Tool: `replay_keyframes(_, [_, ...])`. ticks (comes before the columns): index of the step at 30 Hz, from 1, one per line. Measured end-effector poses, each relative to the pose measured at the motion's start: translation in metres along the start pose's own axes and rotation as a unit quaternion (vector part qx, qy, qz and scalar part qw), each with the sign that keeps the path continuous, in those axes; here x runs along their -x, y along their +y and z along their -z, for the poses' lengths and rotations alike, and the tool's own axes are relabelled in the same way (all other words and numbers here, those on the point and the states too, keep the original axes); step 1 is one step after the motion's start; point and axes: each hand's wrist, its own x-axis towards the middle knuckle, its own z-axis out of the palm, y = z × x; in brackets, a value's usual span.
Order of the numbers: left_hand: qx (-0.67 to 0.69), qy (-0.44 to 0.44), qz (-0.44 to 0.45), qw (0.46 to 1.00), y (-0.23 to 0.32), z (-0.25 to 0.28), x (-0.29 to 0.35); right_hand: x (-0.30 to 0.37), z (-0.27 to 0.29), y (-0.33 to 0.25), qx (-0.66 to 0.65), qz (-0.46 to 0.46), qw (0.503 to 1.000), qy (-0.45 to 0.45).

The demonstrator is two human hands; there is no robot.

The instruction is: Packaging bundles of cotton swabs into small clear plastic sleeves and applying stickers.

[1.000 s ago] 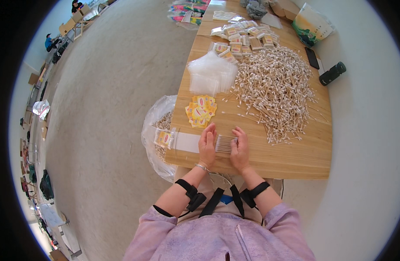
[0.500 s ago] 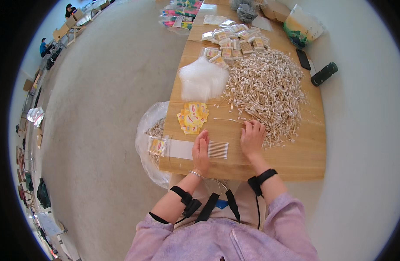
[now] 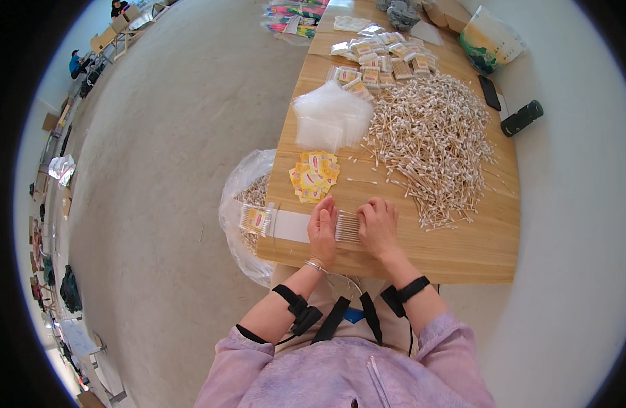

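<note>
A neat row of cotton swabs (image 3: 347, 226) lies on the table between my hands. My left hand (image 3: 322, 234) stands on its edge at the row's left ends, fingers stretched out and held together. At the right ends, my right hand (image 3: 378, 224) bends its fingers down over the swabs; its fingertips are partly hidden. Left of my left hand lies a white strip (image 3: 292, 226), and beyond it a filled clear packet of swabs (image 3: 256, 219) with a yellow label. One loose cotton swab (image 3: 362, 181) lies above the row.
A big heap of cotton swabs (image 3: 435, 143) covers the right side. Yellow labels (image 3: 315, 175), clear bags (image 3: 326, 122) and filled packets (image 3: 387, 61) lie farther up. A phone (image 3: 489, 93) and black bottle (image 3: 522, 118) lie along the right edge. A plastic sack (image 3: 248, 170) stands left of the table.
My right hand has moved from the edge of the swab heap left and down to the row's right ends. My left hand stays at the row's left side. The whole view has shifted slightly.
</note>
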Motion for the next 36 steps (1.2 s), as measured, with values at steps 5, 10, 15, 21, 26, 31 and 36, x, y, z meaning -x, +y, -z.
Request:
replay_keyframes(5, [-0.011,0.001,-0.011,1.000,0.006,-0.003,-0.010,0.022,-0.008,0.008,-0.182,-0.098,0.971,0.116])
replay_keyframes(10, [-0.068,-0.034,0.013,0.997,0.000,-0.003,-0.009,0.026,-0.028,-0.001,-0.378,-0.167,0.895,0.167])
replay_keyframes(15, [-0.078,-0.053,0.012,0.995,0.001,0.001,-0.008,0.019,-0.030,-0.008,-0.435,-0.141,0.880,0.130])
replay_keyframes(21, [-0.119,-0.081,0.012,0.990,0.005,0.006,-0.004,0.023,-0.020,0.002,-0.222,-0.026,0.974,0.030])
replay_keyframes(26, [-0.121,-0.055,0.001,0.991,0.002,0.005,-0.003,0.029,-0.023,0.008,-0.356,-0.134,0.921,0.083])
replay_keyframes(31, [-0.125,-0.063,0.007,0.990,0.002,0.001,-0.002,0.031,-0.027,-0.003,-0.456,-0.170,0.863,0.135])
replay_keyframes(36, [-0.124,-0.065,0.009,0.990,0.003,0.004,0.000,0.027,-0.023,-0.011,-0.446,-0.131,0.880,0.096])
